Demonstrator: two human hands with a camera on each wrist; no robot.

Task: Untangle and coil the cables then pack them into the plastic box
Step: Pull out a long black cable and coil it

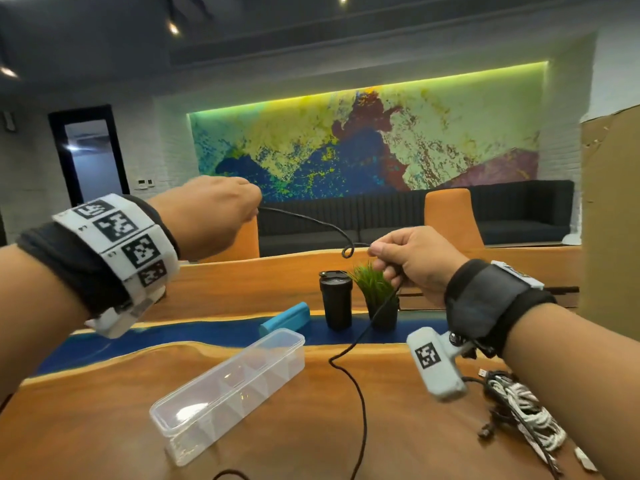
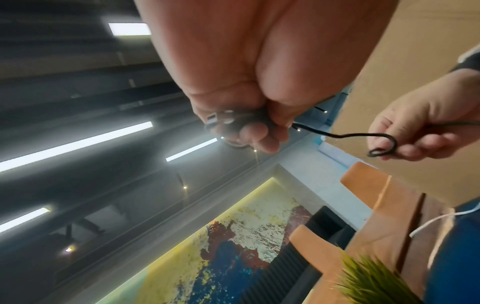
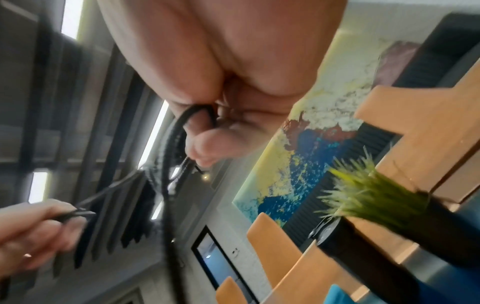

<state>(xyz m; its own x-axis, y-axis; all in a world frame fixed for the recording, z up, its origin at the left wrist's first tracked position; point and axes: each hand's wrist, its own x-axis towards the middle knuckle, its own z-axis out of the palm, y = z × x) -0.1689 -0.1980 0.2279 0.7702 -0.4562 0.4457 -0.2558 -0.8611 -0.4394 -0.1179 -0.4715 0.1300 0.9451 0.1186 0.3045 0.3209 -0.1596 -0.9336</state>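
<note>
Hands — left hand, right hand — pinch thin braided black cable, kinked.

No legible words or brand names in any view. Left wrist band: black-and-white square fiducial markers, with small printed characters beside them, too small to read. Right wrist device: one similar square marker, no readable characters. Other surfaces carry no readable labels.
</note>
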